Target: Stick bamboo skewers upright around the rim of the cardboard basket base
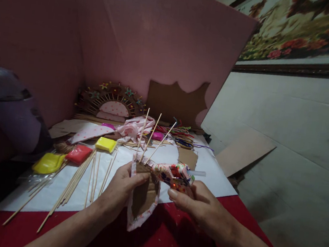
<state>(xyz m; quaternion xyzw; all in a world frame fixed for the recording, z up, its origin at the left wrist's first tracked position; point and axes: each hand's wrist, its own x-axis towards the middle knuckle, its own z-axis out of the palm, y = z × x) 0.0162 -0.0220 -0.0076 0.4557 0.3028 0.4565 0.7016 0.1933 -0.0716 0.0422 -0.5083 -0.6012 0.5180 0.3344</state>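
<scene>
My left hand [126, 182] grips a piece of cardboard [145, 196] with pink-and-white fabric folded round its edge, thumb on the bare brown side. Three thin wooden sticks [151, 137] rise from its upper edge, fanned apart. In my right hand [200, 201] is a glue gun [176, 175] with a flower-patterned body. Its tip points left at the base of the sticks, close to the fabric edge; whether it touches I cannot tell. A clear glue stick [198, 173] pokes out of its back end, and a small red light glows on its side.
Loose wooden sticks [71, 184] lie on white paper [206, 176] at left, beside yellow [47, 163] and red [79, 154] packets. Behind are crumpled pink fabric [134, 128], scissors [184, 142] and a decorated half-round fan [113, 103]. Cut cardboard [175, 103] leans on the pink wall.
</scene>
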